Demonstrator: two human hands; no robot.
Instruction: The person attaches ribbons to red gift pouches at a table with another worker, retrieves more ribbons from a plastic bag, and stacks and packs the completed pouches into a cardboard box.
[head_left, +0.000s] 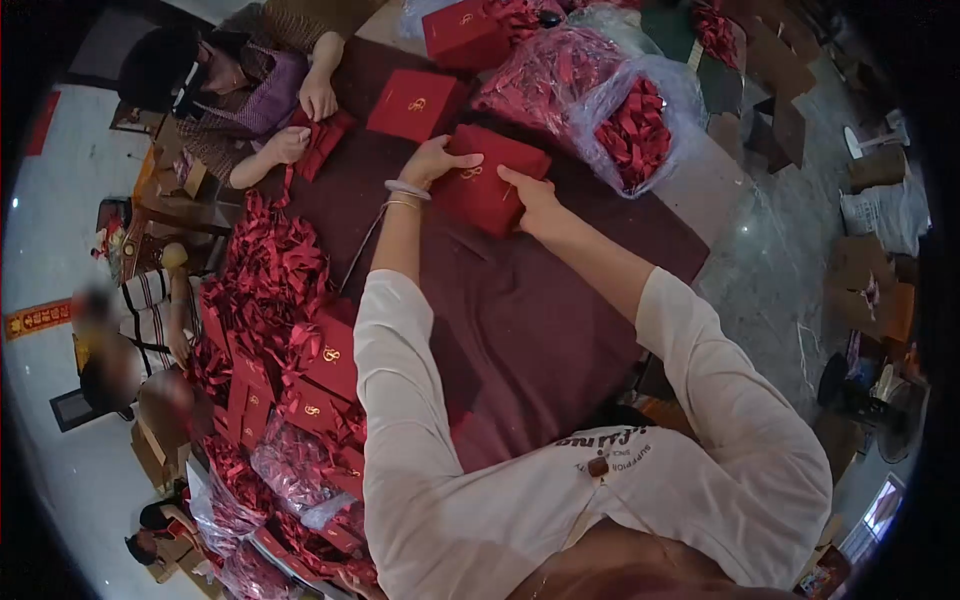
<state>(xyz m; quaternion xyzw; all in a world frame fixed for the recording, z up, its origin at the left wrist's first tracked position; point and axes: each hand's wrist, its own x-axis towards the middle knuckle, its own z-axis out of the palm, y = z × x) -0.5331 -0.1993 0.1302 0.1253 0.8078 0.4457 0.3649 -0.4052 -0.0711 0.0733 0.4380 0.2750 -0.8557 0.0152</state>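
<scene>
A red gift box (510,152) with a gold emblem is held between my two hands over the dark red tablecloth. My left hand (437,163), with a bracelet at the wrist, grips its left side, thumb lying on top. On the right side my right hand (532,203) is closed around the edge, thumb also pressed on the top face. The fingers underneath are hidden. Just beyond my left hand, a second red box (412,106) with the same emblem lies on the cloth.
Clear bags of red ribbon (633,135) stand at the far right, beside another red box (462,38). A heap of red ribbon (265,260) and red boxes (330,355) covers the left. Across the table, a co-worker's hands (300,125) hold a red piece.
</scene>
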